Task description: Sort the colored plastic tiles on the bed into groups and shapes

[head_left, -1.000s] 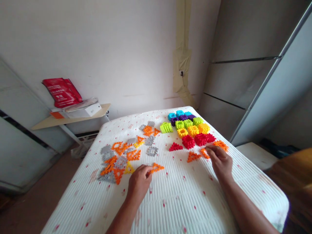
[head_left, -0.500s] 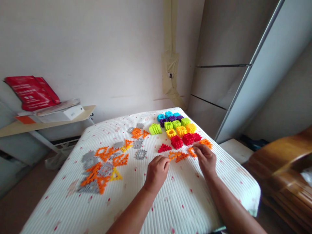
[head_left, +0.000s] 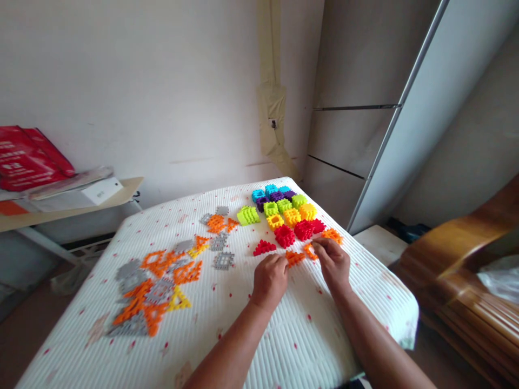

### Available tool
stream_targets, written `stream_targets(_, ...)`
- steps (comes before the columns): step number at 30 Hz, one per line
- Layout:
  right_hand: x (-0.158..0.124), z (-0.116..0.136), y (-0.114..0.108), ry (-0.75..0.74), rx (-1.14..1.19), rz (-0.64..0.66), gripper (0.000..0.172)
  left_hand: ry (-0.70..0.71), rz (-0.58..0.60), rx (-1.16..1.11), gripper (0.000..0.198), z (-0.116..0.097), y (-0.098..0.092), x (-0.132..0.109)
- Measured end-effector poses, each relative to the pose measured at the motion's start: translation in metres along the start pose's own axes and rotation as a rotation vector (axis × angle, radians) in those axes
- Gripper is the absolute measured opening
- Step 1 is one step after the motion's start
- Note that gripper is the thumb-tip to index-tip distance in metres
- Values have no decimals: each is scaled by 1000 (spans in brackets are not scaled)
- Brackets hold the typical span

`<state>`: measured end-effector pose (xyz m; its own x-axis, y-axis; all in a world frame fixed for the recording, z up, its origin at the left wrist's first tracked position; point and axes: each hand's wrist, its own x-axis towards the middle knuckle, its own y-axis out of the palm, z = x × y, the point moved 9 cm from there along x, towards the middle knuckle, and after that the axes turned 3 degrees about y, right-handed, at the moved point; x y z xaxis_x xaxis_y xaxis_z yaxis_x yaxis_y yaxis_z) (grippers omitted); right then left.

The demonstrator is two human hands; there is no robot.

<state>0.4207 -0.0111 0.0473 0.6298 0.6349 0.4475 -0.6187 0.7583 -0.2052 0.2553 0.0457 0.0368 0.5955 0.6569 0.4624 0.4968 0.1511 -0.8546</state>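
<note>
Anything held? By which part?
Can't tell: left grip is at the left end of an orange triangular piece, right grip at another orange piece's right side; both contacts are hidden.

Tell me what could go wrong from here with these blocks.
The left hand is right beside the orange triangle, so a small slip might knock it askew. The right hand is close to the red blocks; its fingers could nudge them out of line. The orange piece beyond that hand lies near the edge of the cloth, so a bump might push it off.
</note>
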Motion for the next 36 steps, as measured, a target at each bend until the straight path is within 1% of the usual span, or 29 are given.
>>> stream_targets(5,0,4,-1,1,3,-6,18,21,12,12,15,-2,3,-1)
stream_targets(15,0,0,1,12,25,9,17,40,-6,7,13,-5,2,-3)
stream_targets(22,0,5,0,9,25,2,17,34,-6,17,10,-5,0,-4)
stream_targets(26,0,1,0,21,28,-3,18,33,-32,15,8,-5,-1,-5)
stream_targets(28,0,-3,-1,32,25,-10,19,25,-68,-1,7,-4,-7,-5)
stream_targets(30,0,-7,-1,39,24,-14,20,9,-125,-63,7,-2,-21,-5)
stream_targets(31,0,-9,-1,41,25,-15,20,7,-157,-124,8,-2,-33,-5)
stream_targets(32,0,-10,-2,41,26,-14,20,13,-196,-194,8,-1,-50,-7)
stream_targets(33,0,-11,-2,41,26,-12,20,37,-232,-279,10,-2,-69,-10)
stream_targets(34,0,-11,-2,39,25,-9,20,84,-282,-354,12,-3,-93,-14)
stream_targets(36,0,-11,-1,34,24,1,21,157,-445,-391,16,-1,-148,-30)
